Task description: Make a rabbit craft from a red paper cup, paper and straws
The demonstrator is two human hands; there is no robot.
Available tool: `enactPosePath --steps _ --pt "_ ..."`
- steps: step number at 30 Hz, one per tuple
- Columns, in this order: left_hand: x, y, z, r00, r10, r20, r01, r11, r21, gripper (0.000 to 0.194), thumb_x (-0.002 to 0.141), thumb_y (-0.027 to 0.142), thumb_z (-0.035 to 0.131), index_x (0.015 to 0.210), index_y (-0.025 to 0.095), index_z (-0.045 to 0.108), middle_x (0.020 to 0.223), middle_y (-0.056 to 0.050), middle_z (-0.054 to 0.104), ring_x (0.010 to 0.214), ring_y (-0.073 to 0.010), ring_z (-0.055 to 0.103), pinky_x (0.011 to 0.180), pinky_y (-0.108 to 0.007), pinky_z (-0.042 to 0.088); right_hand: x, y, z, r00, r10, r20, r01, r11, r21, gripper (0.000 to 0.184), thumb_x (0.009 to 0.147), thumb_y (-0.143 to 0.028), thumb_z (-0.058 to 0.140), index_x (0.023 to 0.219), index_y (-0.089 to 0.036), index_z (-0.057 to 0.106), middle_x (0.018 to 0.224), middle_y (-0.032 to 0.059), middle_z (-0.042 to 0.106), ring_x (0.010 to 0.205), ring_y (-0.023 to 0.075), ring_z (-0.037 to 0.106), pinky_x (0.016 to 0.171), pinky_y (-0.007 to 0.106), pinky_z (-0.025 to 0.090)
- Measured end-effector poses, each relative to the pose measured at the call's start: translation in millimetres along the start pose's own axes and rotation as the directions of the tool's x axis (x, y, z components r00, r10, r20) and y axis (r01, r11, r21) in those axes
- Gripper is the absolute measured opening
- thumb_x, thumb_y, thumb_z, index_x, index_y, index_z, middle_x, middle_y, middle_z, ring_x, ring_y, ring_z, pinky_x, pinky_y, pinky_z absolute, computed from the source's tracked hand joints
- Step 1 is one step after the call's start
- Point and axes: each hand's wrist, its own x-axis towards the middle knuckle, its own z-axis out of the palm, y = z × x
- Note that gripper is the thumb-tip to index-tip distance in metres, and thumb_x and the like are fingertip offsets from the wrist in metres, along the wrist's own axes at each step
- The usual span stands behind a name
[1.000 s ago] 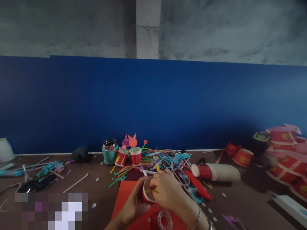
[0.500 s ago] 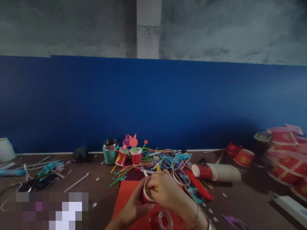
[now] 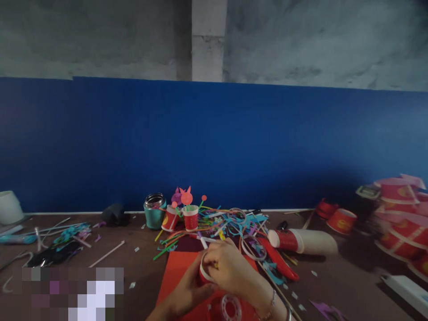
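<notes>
My left hand (image 3: 189,287) is wrapped round the side of a small red paper cup (image 3: 203,275) with a pale rim. Bent over the cup's opening, my right hand (image 3: 230,269) has its fingers closed and reaching inside. A bit of a thin yellow piece (image 3: 216,265) shows at those fingers; the rest is hidden by the hand. Beneath both hands lies a sheet of red paper (image 3: 172,276). A clear ring like a tape roll (image 3: 231,307) rests on a red object close to my right wrist.
Decorated cups (image 3: 190,218) and a teal jar (image 3: 154,211) stand behind. A pile of coloured straws and scraps (image 3: 230,218) spreads beyond the paper. On the right are a stack of white cups (image 3: 317,240), red-handled scissors (image 3: 279,258) and piled red cups (image 3: 401,218).
The right hand has shifted slightly down and left over the cup, covering more of its opening. The left hand still holds the cup.
</notes>
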Motion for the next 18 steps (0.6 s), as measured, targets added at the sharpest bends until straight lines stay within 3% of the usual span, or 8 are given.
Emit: enactPosePath --steps 4,8,13,18 --pt "-0.7 0.8 0.3 0.999 0.037 0.000 -0.036 0.998 0.054 0.067 0.070 0.035 0.071 0.131 0.025 0.046 0.137 -0.010 0.045 0.126 -0.0321 0.039 0.104 -0.045 0.030 -0.5 1.3 -1.9 1.000 -0.010 0.017 0.009 0.999 0.050 0.023 0.072 -0.010 0.049 0.067 -0.021 0.068 0.072 -0.0023 0.067 0.072 0.0126 0.055 0.072 0.026 0.034" --pt "-0.9 -1.9 0.2 0.999 0.042 0.011 -0.043 0.997 0.070 0.068 0.071 0.037 0.070 0.132 0.025 0.043 0.140 -0.010 0.042 0.128 -0.0313 0.037 0.105 -0.044 0.029 0.7 3.9 3.2 1.000 -0.017 -0.008 0.018 0.999 0.047 0.024 0.070 -0.009 0.049 0.062 -0.021 0.068 0.069 -0.0025 0.066 0.073 0.0125 0.055 0.072 0.025 0.033" --pt "0.3 0.7 1.4 0.998 0.063 -0.016 -0.061 0.993 0.102 0.067 0.074 0.040 0.067 0.133 0.024 0.040 0.137 -0.010 0.044 0.125 -0.0298 0.039 0.104 -0.042 0.030 5.6 2.3 16.1 0.995 0.093 -0.039 -0.093 0.996 -0.001 0.024 0.072 -0.011 0.051 0.057 -0.021 0.067 0.070 -0.0019 0.068 0.077 0.0131 0.056 0.081 0.029 0.029" --pt "2.3 2.9 1.6 0.994 0.108 0.014 -0.108 0.988 0.107 0.059 0.076 0.041 0.065 0.127 0.022 0.045 0.134 -0.011 0.046 0.119 -0.0283 0.045 0.100 -0.039 0.036 8.8 1.1 20.1 0.985 0.164 -0.054 -0.163 0.987 0.010 0.022 0.070 -0.013 0.051 0.058 -0.021 0.068 0.068 -0.0012 0.069 0.075 0.0137 0.056 0.078 0.029 0.029"
